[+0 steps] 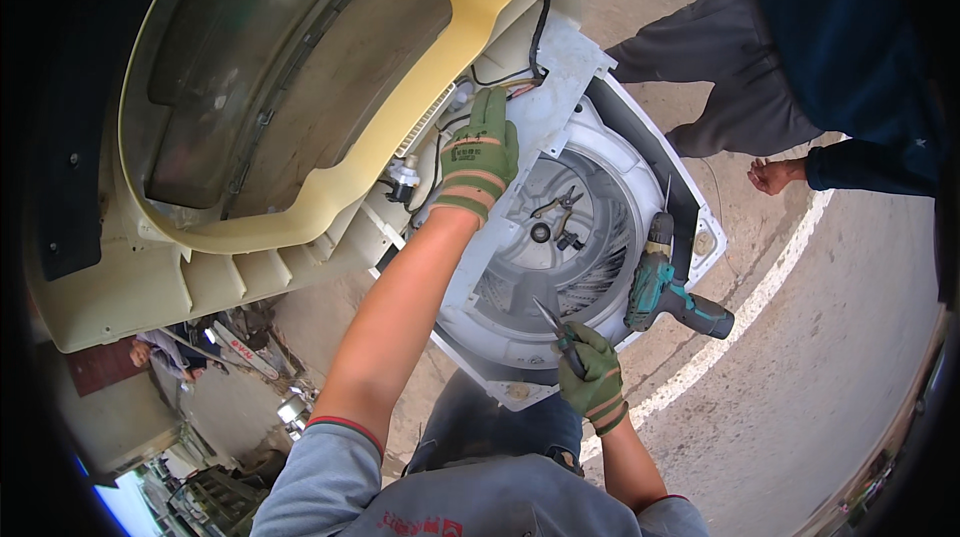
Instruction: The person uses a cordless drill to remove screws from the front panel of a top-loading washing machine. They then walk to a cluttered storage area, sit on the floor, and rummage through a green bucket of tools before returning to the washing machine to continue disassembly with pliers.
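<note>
In front of me stands an opened top-loading washing machine (610, 152), its drum showing. My left hand (478, 152), in a green glove, reaches over the metal crossbar (560, 87) beside the raised lid frame. Its fingers are stretched out close to some wiring (520, 90); whether they touch it I cannot tell. Over the near rim of the tub, my gloved right hand (592, 382) is closed around needle-nose pliers (556, 325), whose tip points up and left. Down in the drum lie another pair of pliers (562, 203), a black ring (541, 233) and a small dark part (570, 241).
A teal and black cordless drill (660, 287) rests on the machine's right edge. The cream lid frame (450, 47) with its dark window tilts up at left, a white valve (405, 175) near it. Another person's hand (772, 175) hangs at right, above the concrete floor (800, 337).
</note>
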`<action>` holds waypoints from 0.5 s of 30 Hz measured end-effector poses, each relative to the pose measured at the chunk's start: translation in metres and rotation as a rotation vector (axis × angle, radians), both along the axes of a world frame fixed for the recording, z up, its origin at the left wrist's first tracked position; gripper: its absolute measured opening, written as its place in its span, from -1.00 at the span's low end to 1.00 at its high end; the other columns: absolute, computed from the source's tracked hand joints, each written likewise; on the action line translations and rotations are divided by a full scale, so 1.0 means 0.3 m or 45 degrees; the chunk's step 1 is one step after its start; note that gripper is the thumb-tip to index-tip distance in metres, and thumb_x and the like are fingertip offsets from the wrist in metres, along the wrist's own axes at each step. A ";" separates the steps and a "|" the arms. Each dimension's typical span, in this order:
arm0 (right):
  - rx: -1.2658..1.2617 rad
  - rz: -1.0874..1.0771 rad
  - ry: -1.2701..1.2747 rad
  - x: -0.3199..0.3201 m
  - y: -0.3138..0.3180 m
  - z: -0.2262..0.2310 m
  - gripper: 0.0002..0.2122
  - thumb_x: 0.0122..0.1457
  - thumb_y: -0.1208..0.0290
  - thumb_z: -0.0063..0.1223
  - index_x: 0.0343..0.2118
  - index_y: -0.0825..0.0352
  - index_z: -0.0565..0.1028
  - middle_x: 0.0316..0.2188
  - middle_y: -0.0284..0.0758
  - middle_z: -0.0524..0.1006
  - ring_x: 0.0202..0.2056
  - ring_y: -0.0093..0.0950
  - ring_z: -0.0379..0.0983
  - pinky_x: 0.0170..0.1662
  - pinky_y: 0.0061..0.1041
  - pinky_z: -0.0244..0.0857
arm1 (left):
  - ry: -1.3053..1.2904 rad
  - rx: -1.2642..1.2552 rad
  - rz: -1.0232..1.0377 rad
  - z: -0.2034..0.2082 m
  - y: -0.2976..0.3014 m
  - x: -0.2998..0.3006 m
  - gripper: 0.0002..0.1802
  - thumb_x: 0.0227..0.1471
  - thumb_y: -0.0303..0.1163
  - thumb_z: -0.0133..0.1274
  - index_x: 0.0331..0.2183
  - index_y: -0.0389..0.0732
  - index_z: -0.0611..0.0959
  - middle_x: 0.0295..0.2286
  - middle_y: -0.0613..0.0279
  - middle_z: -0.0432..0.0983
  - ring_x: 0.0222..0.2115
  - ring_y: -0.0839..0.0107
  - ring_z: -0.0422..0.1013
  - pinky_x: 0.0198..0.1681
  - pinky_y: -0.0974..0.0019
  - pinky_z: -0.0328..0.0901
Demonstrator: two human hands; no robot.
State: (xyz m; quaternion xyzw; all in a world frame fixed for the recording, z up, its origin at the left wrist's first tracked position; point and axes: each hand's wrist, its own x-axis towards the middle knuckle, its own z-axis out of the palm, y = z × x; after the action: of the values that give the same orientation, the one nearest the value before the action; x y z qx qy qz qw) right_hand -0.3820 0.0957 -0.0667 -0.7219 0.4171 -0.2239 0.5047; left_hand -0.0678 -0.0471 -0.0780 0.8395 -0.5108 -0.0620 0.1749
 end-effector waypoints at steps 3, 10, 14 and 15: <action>0.042 0.014 -0.002 -0.021 -0.025 0.005 -0.80 0.03 0.60 0.17 -0.25 0.38 0.67 -0.07 0.02 0.59 -0.13 -0.08 0.59 -0.02 -0.25 0.46 | -0.037 -0.080 0.079 -0.043 -0.031 -0.025 -0.44 0.17 -0.22 0.03 0.19 -0.14 0.45 0.10 -0.06 0.47 -0.03 -0.06 0.51 0.00 -0.06 0.41; 0.091 0.094 -0.093 -0.093 -0.127 -0.011 -0.79 -0.03 0.63 0.19 -0.28 0.38 0.64 -0.09 -0.03 0.60 -0.17 -0.05 0.59 -0.10 -0.24 0.49 | -0.004 0.012 0.173 -0.026 -0.070 -0.036 -0.66 0.08 -0.23 0.22 -0.08 -0.06 0.68 -0.18 0.03 0.56 -0.26 0.00 0.54 -0.19 0.02 0.43; 0.111 0.151 -0.083 -0.132 -0.208 -0.013 -0.80 0.01 0.62 0.17 -0.26 0.39 0.66 -0.09 -0.02 0.60 -0.17 -0.10 0.60 -0.08 -0.28 0.48 | 0.007 -0.052 0.186 -0.018 -0.070 -0.049 -0.70 0.10 -0.25 0.21 -0.11 -0.07 0.71 -0.23 0.02 0.58 -0.26 -0.01 0.54 -0.19 0.02 0.42; 0.161 0.147 -0.076 -0.137 -0.221 -0.011 -0.80 0.01 0.63 0.17 -0.26 0.39 0.66 -0.09 -0.02 0.60 -0.17 -0.11 0.60 -0.08 -0.28 0.48 | 0.007 -0.069 0.183 -0.021 -0.067 -0.054 -0.70 0.10 -0.25 0.20 -0.10 -0.06 0.71 -0.23 0.01 0.59 -0.26 -0.02 0.54 -0.19 0.02 0.42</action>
State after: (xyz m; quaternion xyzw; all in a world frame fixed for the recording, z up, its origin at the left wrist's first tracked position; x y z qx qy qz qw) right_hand -0.4231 0.0293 -0.0699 -0.7044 0.3728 -0.1891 0.5736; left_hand -0.0839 -0.0672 -0.0841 0.8688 -0.4501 -0.0379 0.2030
